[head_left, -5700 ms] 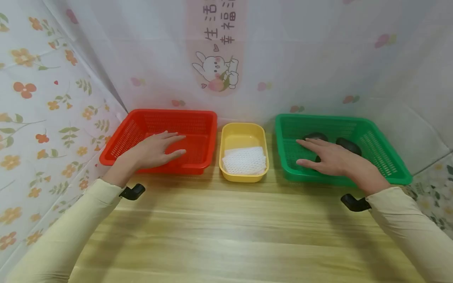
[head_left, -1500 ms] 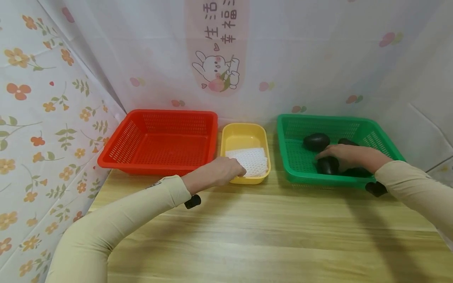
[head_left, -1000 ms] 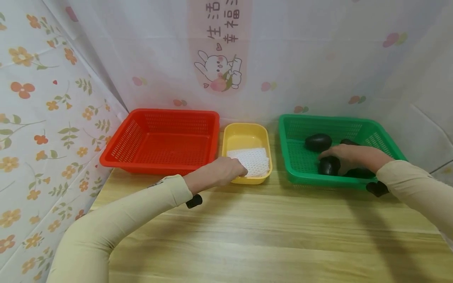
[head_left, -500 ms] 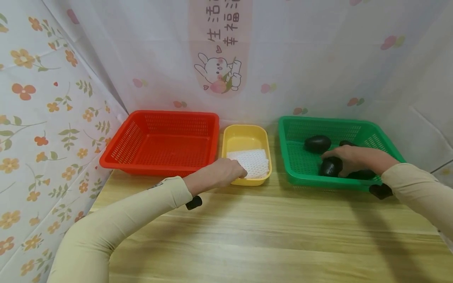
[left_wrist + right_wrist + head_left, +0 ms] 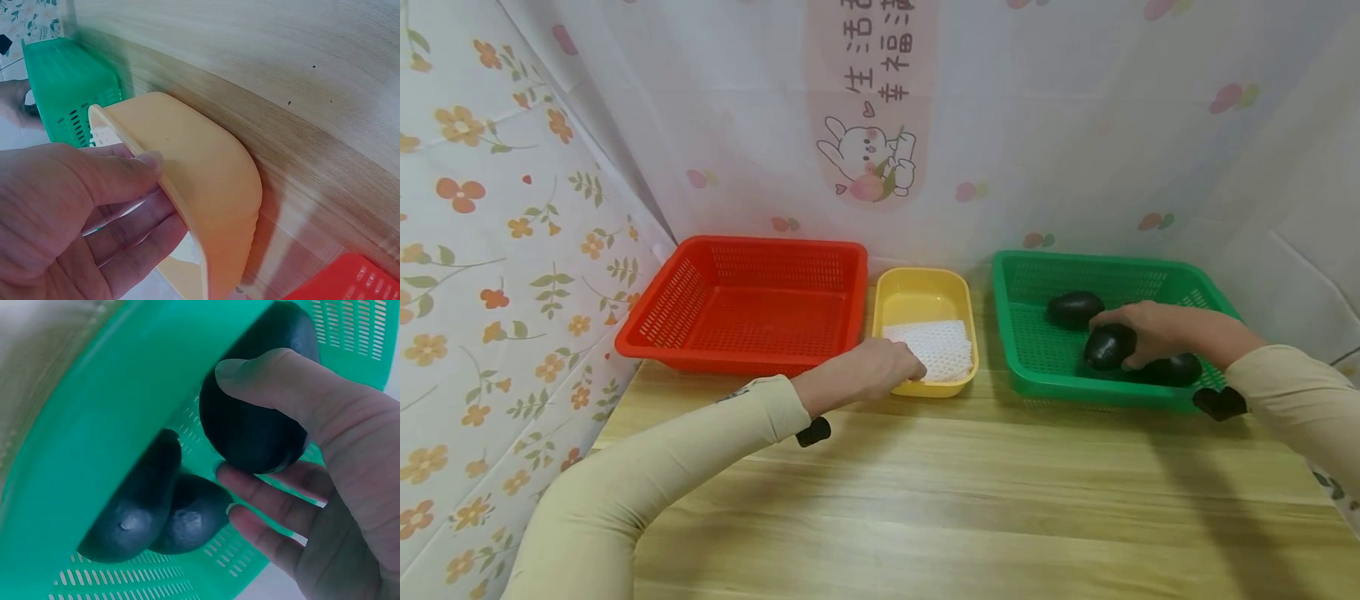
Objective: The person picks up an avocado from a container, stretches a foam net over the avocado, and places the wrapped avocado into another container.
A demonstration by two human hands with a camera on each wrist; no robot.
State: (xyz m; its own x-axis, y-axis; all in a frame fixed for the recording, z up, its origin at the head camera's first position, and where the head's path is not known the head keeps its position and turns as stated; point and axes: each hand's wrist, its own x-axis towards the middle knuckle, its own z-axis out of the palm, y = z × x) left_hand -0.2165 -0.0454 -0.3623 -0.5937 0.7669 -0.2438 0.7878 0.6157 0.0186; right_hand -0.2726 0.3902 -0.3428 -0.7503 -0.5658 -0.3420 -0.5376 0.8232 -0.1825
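Note:
My right hand [image 5: 1141,332] holds a dark, glossy avocado [image 5: 1109,347] over the green basket [image 5: 1078,385]; in the right wrist view the thumb lies across the top of this avocado [image 5: 256,419] and the fingers are below it. Other dark avocados lie in the basket, one at its back [image 5: 1075,309], one near the front right [image 5: 1176,369]. At the front left of the yellow tray [image 5: 923,388] is my left hand [image 5: 868,368]. The left wrist view shows its thumb outside the tray's rim and its fingers inside, gripping the wall. White foam netting [image 5: 936,346] lies in that tray.
A red basket [image 5: 737,363] stands left of the yellow tray, on the same wooden table [image 5: 880,500]. Behind the containers hangs a white printed cloth [image 5: 1037,125], and a flowered cloth [image 5: 512,292] borders the left side.
Both hands were earlier spread over the red and green baskets. My left hand moved right to the yellow tray. My right hand took hold of an avocado and has raised it slightly.

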